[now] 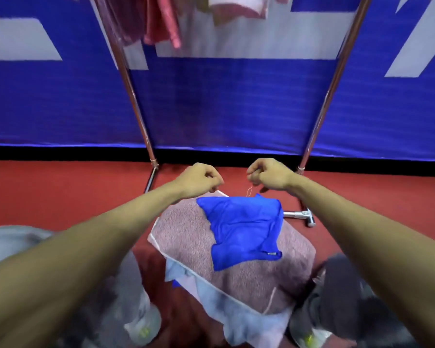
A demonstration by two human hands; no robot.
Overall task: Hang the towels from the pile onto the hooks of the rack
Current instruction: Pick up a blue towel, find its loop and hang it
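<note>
Two bare arms reach out from the bottom corners and meet mid-frame, right over the pile (236, 249). As for writing, there's not much to read. The blue banner (224, 104) behind has big white shapes that look like cut-off letters, but I can't make out a word. The blue towel (244, 229) has a tiny tag on its near right corner, way too small to read.

The blue towel lies crumpled on top of the pile, centre frame and a bit right, on a fuzzy pink towel (183, 234). Pale blue ones (211, 287) stick out underneath at the near edge.

The right hand (269, 174) has its fingers curled in, pinching a thin loop (249, 191) that comes up off the blue towel's far corner. The left hand (201, 178) is curled too, thumb against fingertips, right at the pink towel's far edge. Can't tell if it's actually got hold of anything.

The rack (133, 96) has its two chrome poles running up either side of the hands, spreading toward the top corners. One foot bar (299, 215) lies on the floor just right of the blue towel. Pink towels (161, 23) hang at top centre-left, and a white-and-pink one (236, 6) hangs beside them.

There's a strip of bare red floor (60, 192) between the pile and the banner's black bottom edge, wider on the left. Shoes (143, 330) sit close on both sides of the pile at the bottom.
</note>
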